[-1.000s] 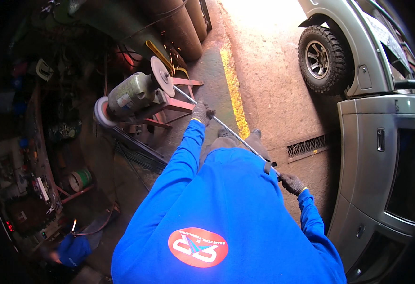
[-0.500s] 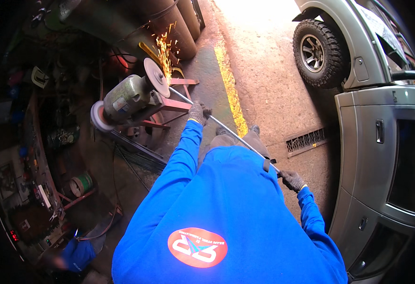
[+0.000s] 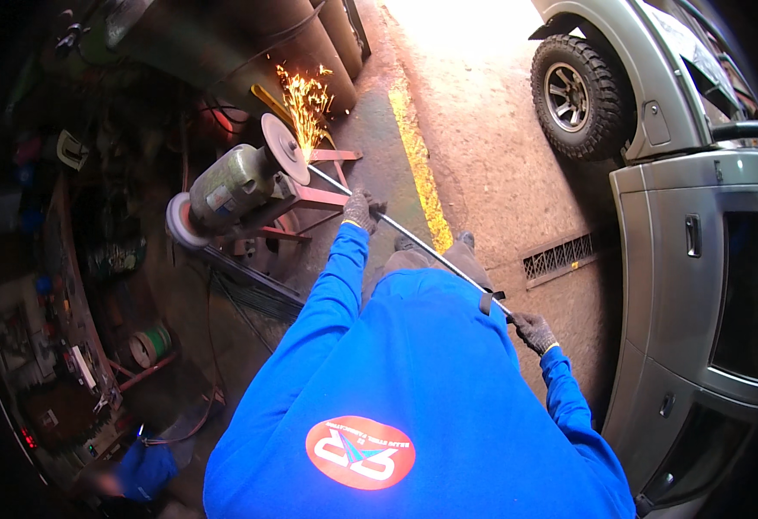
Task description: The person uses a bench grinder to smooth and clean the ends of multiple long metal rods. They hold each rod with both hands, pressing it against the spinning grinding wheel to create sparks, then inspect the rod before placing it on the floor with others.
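A long thin steel rod [image 3: 431, 249] slants across in front of my body, its far left end against the grinding disc [image 3: 284, 149] of a bench grinder [image 3: 228, 185]. Bright sparks [image 3: 306, 102] spray up from where they touch. My left hand [image 3: 361, 211], in a grey knit glove, is closed around the rod a short way from the disc. Farther right, my gloved right hand [image 3: 534, 332] grips the rod near its other end. A second wheel [image 3: 186, 222] sits on the grinder's near left side.
Red metal legs [image 3: 334, 157] stand below the grinder. Large cylinders [image 3: 292, 43] lie beyond it. A silver vehicle [image 3: 690, 259] with a chunky tyre [image 3: 576, 98] fills the right side. A floor grate [image 3: 559, 259] and yellow line [image 3: 418, 160] cross the ground. Someone in blue [image 3: 145, 467] is at lower left.
The sparks have spread into a wider, brighter spray. The rod's ribbed look has turned to a smoother, blurred one; both hands keep nearly the same places on it.
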A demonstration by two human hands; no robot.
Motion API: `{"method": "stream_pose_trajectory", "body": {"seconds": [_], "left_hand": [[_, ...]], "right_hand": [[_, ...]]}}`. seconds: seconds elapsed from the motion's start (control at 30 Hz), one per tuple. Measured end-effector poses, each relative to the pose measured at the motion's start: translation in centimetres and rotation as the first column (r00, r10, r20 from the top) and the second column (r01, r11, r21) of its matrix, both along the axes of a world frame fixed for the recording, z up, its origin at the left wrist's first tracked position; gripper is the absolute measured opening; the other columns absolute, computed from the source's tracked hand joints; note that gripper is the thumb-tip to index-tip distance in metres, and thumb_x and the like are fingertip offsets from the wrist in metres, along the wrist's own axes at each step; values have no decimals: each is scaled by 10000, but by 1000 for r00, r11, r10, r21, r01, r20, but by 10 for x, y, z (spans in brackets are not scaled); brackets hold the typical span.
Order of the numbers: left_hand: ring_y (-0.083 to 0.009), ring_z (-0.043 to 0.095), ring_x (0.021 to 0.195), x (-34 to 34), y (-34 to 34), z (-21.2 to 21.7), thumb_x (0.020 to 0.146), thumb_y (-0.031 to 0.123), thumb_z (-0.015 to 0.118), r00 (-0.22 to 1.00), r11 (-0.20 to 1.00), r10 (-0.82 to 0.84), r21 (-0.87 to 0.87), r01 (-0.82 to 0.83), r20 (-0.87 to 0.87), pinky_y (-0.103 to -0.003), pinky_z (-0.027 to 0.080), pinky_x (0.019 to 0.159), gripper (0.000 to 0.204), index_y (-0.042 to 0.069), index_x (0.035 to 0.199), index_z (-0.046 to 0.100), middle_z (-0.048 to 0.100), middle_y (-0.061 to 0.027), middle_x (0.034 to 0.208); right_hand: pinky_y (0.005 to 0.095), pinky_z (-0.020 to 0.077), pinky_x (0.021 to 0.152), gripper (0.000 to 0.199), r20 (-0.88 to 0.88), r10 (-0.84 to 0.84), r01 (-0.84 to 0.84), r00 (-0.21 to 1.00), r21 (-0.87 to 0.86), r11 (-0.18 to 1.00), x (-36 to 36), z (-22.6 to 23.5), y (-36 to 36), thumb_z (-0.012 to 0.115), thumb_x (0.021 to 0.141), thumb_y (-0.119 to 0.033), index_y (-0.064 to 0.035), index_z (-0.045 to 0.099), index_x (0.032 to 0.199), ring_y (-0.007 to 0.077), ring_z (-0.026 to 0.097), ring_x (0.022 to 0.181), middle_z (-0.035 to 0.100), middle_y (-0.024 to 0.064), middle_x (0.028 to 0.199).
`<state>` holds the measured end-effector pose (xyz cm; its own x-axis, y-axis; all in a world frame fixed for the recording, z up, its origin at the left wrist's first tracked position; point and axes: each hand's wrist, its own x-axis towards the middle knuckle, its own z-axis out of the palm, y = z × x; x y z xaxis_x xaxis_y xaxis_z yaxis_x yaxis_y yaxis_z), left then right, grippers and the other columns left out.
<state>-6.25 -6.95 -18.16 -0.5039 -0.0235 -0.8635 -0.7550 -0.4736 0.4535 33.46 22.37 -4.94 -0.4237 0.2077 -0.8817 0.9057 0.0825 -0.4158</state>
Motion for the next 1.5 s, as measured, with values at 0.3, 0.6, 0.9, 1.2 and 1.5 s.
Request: {"method": "stream_pose_trajectory", "body": {"seconds": [0.3,0.6,0.9,1.2,1.5], "left_hand": [[-133,375,402,-2,-1,-6,952,290,535,1000,997,10,80,-11,14,-395,534,545,245,152,763,463,349,24,550],[-129,381,394,-3,0,-1,952,267,522,999,994,30,106,-31,14,-385,541,544,250,159,737,455,341,30,523],[-161,424,408,-4,-1,-7,928,274,549,998,992,47,113,-52,50,-397,550,538,243,149,744,454,360,-2,518],[-180,444,414,-2,-1,-2,909,291,570,996,992,59,111,-65,62,-412,563,551,265,149,722,448,403,-30,502],[-186,426,401,-4,2,-4,906,298,569,997,994,65,91,-68,33,-415,554,519,286,161,691,438,373,-14,487]], "right_hand": [[233,370,496,361,-129,-48,59,990,86,995,15,-17,-4,656,927,-368,-29,733,1021,56,454,573,569,-33,666],[236,425,544,347,-171,-165,184,971,100,978,20,-26,-9,732,878,-285,16,719,1050,71,519,626,638,-5,746],[287,524,749,339,-258,-213,261,942,168,951,21,-23,-17,776,832,-229,22,714,1053,153,665,827,732,104,947],[299,539,748,272,-294,-183,276,938,315,908,27,-41,-19,808,783,-132,23,719,987,160,667,803,729,117,903],[370,514,691,259,-368,-8,249,930,612,751,32,-55,-29,839,732,-283,-69,749,848,256,666,722,699,124,762]]}}
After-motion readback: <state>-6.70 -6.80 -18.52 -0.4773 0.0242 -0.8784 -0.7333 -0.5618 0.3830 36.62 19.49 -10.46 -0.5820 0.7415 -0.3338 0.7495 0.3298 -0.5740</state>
